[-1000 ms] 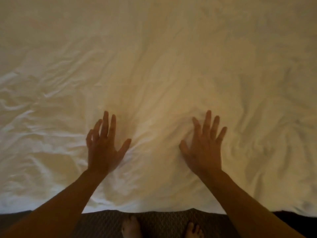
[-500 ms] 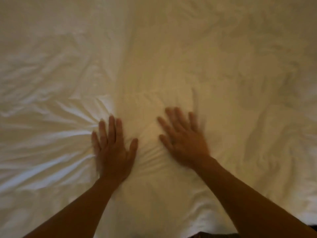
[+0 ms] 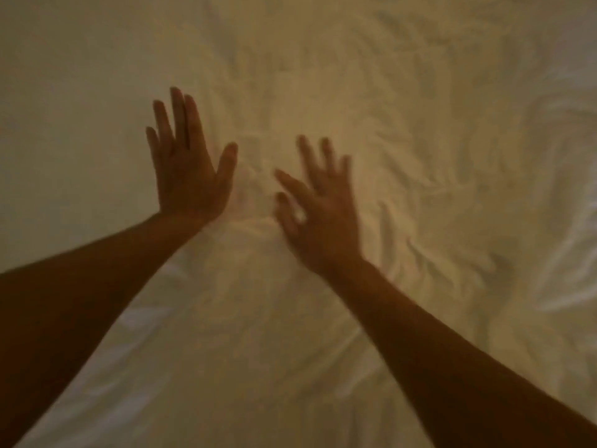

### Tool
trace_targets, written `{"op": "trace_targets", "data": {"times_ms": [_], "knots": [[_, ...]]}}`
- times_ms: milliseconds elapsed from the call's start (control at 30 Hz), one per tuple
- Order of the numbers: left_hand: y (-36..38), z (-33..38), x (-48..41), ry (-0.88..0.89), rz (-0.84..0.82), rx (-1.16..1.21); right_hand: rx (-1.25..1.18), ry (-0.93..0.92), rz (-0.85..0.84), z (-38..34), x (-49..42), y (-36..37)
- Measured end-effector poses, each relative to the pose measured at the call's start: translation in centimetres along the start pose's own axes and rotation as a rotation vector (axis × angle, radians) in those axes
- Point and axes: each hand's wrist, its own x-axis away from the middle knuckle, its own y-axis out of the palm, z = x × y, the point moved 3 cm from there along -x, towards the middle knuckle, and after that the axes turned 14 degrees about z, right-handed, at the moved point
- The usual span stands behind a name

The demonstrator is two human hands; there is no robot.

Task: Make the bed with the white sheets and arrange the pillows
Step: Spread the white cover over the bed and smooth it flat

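White sheet (image 3: 420,156): wrinkled, covering the bed. Left hand (image 3: 189,176): fingers straight, spread wide, holding nothing. Right hand (image 3: 323,218): blurred, fingers splayed wide, holding nothing, just beside the left.

The white sheet (image 3: 420,150) lies spread out flat, filling the whole view. Its left part is smooth. The middle and right are thickly creased.

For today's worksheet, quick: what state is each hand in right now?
Left hand: open, fingers straight, holding nothing.
Right hand: open, fingers spread, holding nothing.
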Motion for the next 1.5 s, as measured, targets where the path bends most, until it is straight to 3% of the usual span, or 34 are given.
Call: {"op": "trace_targets", "data": {"times_ms": [100, 200, 300, 433, 500, 600, 700, 800, 867, 1033, 1133, 1400, 1500], "knots": [[3.7, -3.7, 1.1, 0.191, -0.136, -0.223, -0.040, 0.030, -0.218, -5.0, -1.6, 6.8], [5.1, -4.3, 2.3, 0.155, -0.077, -0.215, 0.250, -0.163, -0.489, -2.9, -0.7, 10.0], [5.3, -3.6, 1.8, 0.095, -0.064, -0.141, 0.482, -0.215, -0.470, 6.1, -1.3, 6.6], [5.2, -3.5, 1.7, 0.093, -0.070, -0.150, 0.793, 0.184, -0.536, 18.0, -5.7, -1.6], [5.1, -3.4, 1.7, 0.088, -0.069, -0.159, 0.797, 0.285, -0.544, 18.9, -6.6, -2.4], [5.2, -3.5, 1.6, 0.088, -0.062, -0.156, 0.691, 0.399, -0.380, 16.1, -8.1, 0.5], [5.6, -3.7, 1.7, 0.089, -0.079, -0.166, 0.522, 0.228, -0.307, 10.5, -9.5, 6.4], [5.9, -3.9, 1.7, 0.096, -0.098, -0.161, 0.400, -0.191, -0.518, 5.3, -8.4, 11.9], [6.0, -4.0, 1.7, 0.096, -0.099, -0.154, 0.420, -0.293, -0.577, 6.2, -8.3, 12.2], [6.3, -4.1, 1.5, 0.075, -0.120, -0.136, 0.739, 0.010, -0.537, 18.0, -11.6, 3.8], [6.5, -4.1, 1.6, 0.083, -0.141, -0.143, 0.787, 0.153, -0.537, 21.1, -11.3, 1.1], [6.3, -3.7, 1.2, 0.100, -0.101, -0.168, 0.697, 0.147, -0.437, 22.7, -9.9, 3.5], [6.2, -3.6, 0.8, 0.114, -0.171, -0.213, 0.679, 0.145, -0.464, 22.9, -9.9, 4.2]]}}
